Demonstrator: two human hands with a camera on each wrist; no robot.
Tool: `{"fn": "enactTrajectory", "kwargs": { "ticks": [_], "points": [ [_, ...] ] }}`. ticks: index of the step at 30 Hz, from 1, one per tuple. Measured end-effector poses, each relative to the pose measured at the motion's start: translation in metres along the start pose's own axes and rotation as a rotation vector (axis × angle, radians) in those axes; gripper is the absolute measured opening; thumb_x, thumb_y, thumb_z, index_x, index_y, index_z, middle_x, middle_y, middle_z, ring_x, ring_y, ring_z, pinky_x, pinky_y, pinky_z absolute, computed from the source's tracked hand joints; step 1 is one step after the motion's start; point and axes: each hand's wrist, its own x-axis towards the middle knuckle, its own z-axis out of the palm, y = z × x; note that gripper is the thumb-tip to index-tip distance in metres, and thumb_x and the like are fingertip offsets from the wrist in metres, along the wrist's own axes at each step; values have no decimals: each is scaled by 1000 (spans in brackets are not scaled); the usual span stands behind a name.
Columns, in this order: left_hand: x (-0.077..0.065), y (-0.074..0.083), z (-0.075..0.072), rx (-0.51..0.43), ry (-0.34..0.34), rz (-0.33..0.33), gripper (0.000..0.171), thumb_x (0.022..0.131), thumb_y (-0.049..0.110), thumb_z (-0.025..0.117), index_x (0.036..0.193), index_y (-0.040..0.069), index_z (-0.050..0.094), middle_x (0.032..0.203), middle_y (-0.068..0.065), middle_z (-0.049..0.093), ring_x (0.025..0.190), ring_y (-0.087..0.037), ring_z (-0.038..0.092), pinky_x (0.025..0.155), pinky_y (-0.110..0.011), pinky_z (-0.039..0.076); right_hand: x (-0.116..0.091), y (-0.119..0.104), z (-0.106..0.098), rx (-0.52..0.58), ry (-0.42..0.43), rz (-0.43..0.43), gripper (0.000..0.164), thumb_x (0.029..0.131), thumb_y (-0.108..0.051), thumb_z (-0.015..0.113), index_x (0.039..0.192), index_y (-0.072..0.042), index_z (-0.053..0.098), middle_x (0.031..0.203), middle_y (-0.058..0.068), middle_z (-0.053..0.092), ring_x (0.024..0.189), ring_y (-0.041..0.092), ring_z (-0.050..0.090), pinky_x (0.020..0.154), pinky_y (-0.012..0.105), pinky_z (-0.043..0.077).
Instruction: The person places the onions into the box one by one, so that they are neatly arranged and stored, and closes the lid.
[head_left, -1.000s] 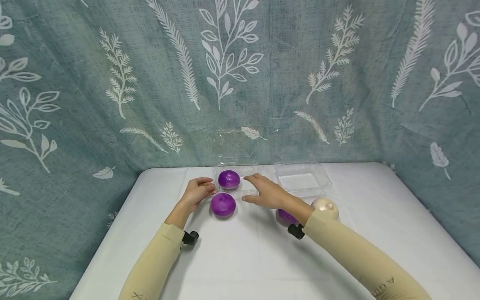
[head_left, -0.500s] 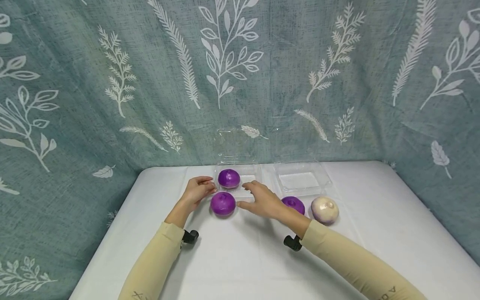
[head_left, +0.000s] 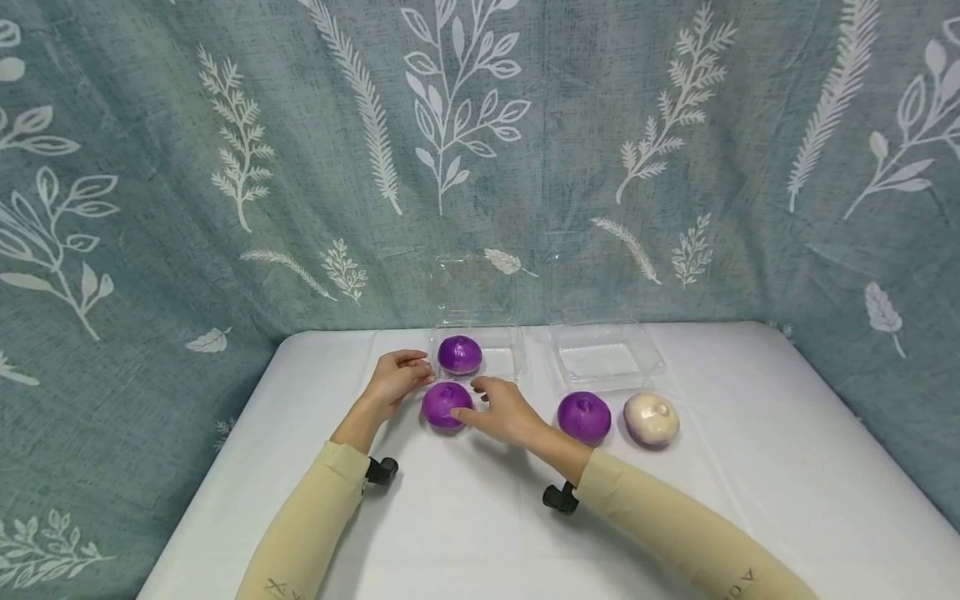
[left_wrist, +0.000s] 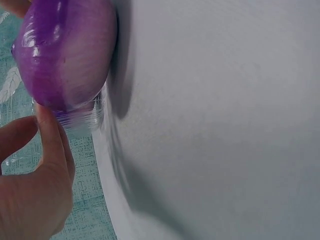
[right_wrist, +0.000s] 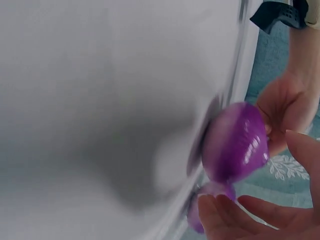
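Note:
My left hand (head_left: 393, 379) pinches the left rim of a clear plastic container (head_left: 501, 340) with its lid raised behind. Inside its left part sits a purple onion (head_left: 459, 356). In front of the container, a second purple onion (head_left: 447, 406) rests on the white table. My right hand (head_left: 504, 411) reaches to that front onion's right side, thumb and fingers spread; the thumb overlaps it in the head view. The right wrist view shows the front onion (right_wrist: 235, 142) beyond the spread thumb and fingers. It fills the top left of the left wrist view (left_wrist: 67, 52).
Another clear container (head_left: 603, 358) stands at the back right with nothing in it. In front of it lie a third purple onion (head_left: 584, 417) and a whitish onion (head_left: 651, 419). A leaf-patterned curtain (head_left: 480, 167) hangs behind the white table (head_left: 450, 533).
My right hand has come from over the container's right side, down and left, to the front onion. The left hand has stayed at the container's rim.

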Motion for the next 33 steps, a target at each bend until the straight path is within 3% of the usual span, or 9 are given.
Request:
{"fn": "enactTrajectory", "kwargs": {
  "ticks": [9, 16, 28, 33],
  "points": [
    [-1, 2, -1, 6, -18, -3, 44, 98, -8, 59, 140, -15, 48, 98, -9, 61, 85, -15, 68, 90, -27, 63, 9, -3, 29, -8, 79, 9, 54, 86, -35, 83, 121, 2, 65, 110, 15, 72, 101, 27, 70, 88, 40, 61],
    [-1, 2, -1, 14, -19, 1, 44, 98, -8, 60, 139, -16, 48, 99, -11, 62, 93, -22, 69, 93, -30, 62, 12, -7, 42, -59, 148, 76, 52, 82, -38, 86, 113, -1, 66, 104, 13, 71, 95, 26, 70, 82, 40, 62],
    [-2, 3, -1, 25, -19, -2, 44, 99, -6, 59, 140, -16, 48, 99, -10, 61, 90, -18, 68, 90, -28, 63, 13, -8, 46, -61, 158, 54, 53, 82, -33, 87, 115, 2, 65, 108, 17, 67, 99, 29, 66, 86, 41, 61],
    [-2, 4, -1, 16, -21, -7, 43, 99, -6, 59, 140, -15, 48, 97, -9, 60, 87, -15, 68, 89, -26, 63, 14, -10, 47, -63, 139, 42, 62, 81, -36, 87, 122, 5, 63, 115, 19, 64, 103, 30, 64, 91, 43, 59]
  ]
}}
